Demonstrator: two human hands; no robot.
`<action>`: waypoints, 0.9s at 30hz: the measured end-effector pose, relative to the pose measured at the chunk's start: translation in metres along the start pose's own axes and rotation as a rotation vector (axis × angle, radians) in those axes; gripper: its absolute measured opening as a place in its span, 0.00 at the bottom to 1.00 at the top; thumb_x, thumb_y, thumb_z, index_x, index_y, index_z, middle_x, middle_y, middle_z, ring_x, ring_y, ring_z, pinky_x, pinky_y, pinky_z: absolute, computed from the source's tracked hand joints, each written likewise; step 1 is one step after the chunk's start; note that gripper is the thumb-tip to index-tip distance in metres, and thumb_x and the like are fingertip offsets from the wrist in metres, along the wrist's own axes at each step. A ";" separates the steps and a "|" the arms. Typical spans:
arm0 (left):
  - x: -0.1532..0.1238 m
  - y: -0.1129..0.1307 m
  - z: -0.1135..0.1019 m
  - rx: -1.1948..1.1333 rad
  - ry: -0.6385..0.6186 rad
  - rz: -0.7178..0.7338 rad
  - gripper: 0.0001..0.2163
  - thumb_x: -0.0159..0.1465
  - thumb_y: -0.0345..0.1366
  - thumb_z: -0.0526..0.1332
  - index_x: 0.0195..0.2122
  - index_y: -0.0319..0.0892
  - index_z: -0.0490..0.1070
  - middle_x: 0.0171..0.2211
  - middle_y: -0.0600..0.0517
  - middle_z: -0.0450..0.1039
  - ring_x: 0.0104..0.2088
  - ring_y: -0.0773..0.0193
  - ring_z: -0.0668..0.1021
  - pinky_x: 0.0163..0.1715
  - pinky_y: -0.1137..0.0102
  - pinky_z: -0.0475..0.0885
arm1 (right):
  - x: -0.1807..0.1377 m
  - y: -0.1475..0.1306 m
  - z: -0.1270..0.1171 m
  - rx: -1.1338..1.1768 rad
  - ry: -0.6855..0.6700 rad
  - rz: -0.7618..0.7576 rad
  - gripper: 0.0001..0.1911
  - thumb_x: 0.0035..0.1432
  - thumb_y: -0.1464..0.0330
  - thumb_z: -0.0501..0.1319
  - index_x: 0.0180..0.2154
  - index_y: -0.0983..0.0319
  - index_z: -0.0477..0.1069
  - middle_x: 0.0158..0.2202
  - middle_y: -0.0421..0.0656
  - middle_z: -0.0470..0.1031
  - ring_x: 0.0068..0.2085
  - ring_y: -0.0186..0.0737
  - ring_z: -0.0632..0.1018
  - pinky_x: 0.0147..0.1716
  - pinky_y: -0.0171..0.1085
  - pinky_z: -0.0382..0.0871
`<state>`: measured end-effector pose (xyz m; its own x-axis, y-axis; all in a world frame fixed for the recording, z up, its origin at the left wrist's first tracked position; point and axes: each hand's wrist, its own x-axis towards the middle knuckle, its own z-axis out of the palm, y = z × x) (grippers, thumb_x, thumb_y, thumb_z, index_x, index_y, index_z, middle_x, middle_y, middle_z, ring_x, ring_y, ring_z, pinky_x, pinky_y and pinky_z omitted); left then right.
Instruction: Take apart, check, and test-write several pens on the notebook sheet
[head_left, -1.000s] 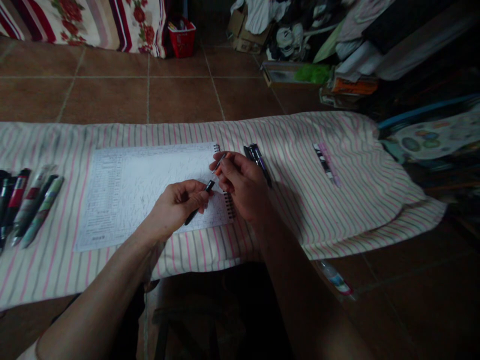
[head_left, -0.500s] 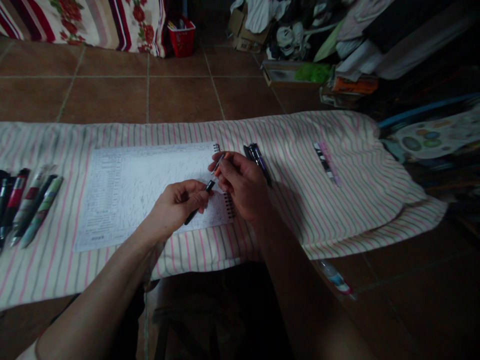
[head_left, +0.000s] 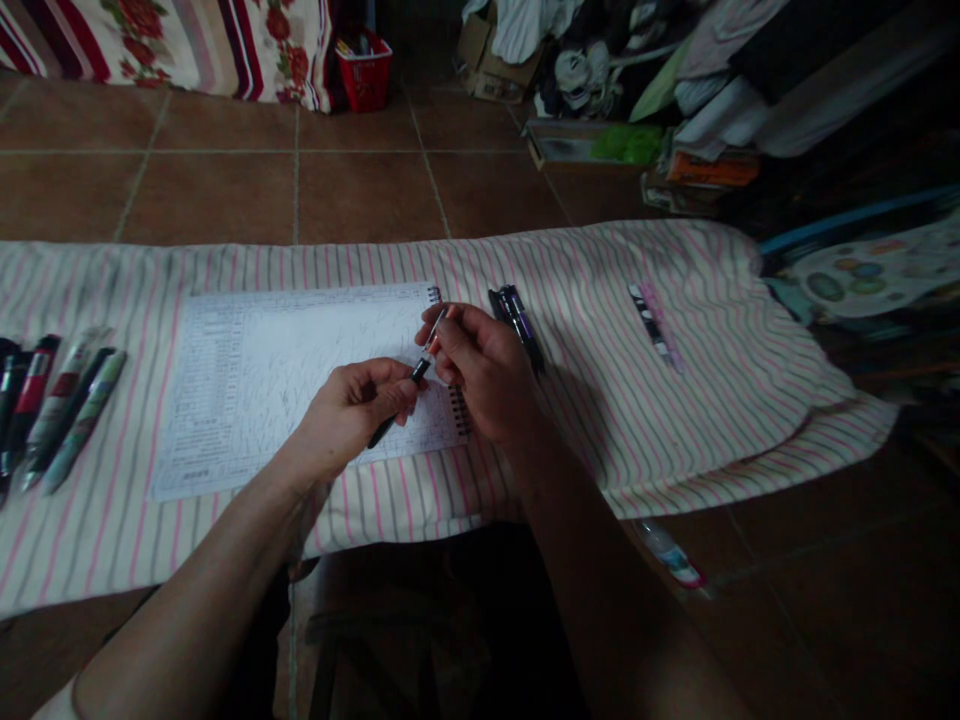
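Observation:
My left hand is closed around a black pen barrel, which slants up to the right with its upper end showing past the thumb. Just above that end, my right hand pinches a slim, pale, shiny pen part. The two pieces are very close; I cannot tell whether they touch. Under both hands lies a spiral-bound notebook, its page covered in fine print and pen strokes. Several dark pens rest just right of my right hand.
A striped cloth covers the low table. Several pens lie at its left, and a black-and-white pen beside a pink strip lies at the right. Below the right side, a plastic bottle is on the floor. A red basket stands beyond.

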<state>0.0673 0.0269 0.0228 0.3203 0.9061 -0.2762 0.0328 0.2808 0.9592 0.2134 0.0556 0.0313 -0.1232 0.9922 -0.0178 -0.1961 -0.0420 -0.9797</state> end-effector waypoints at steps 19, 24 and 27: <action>0.001 0.005 0.000 -0.078 0.054 0.024 0.08 0.57 0.37 0.62 0.25 0.38 0.71 0.20 0.54 0.66 0.21 0.70 0.65 0.21 0.72 0.56 | -0.004 -0.001 0.007 -0.115 -0.001 0.006 0.09 0.58 0.63 0.58 0.34 0.62 0.69 0.31 0.38 0.73 0.21 0.24 0.68 0.21 0.28 0.64; 0.002 0.004 0.002 -0.141 0.042 0.013 0.07 0.57 0.37 0.62 0.26 0.38 0.71 0.20 0.54 0.66 0.21 0.71 0.65 0.21 0.73 0.56 | -0.004 -0.003 0.006 -0.112 0.009 0.010 0.07 0.58 0.64 0.58 0.34 0.62 0.68 0.31 0.38 0.73 0.21 0.24 0.67 0.21 0.28 0.64; 0.002 0.004 0.002 -0.152 0.033 0.022 0.09 0.57 0.37 0.62 0.24 0.38 0.70 0.20 0.54 0.66 0.22 0.71 0.66 0.22 0.73 0.58 | -0.004 -0.003 0.006 -0.105 0.002 0.003 0.06 0.58 0.65 0.59 0.34 0.62 0.69 0.31 0.38 0.73 0.20 0.24 0.67 0.21 0.28 0.64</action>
<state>0.0700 0.0293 0.0258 0.2885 0.9217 -0.2593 -0.1183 0.3030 0.9456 0.2084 0.0511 0.0355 -0.1217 0.9923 -0.0211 -0.0927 -0.0325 -0.9952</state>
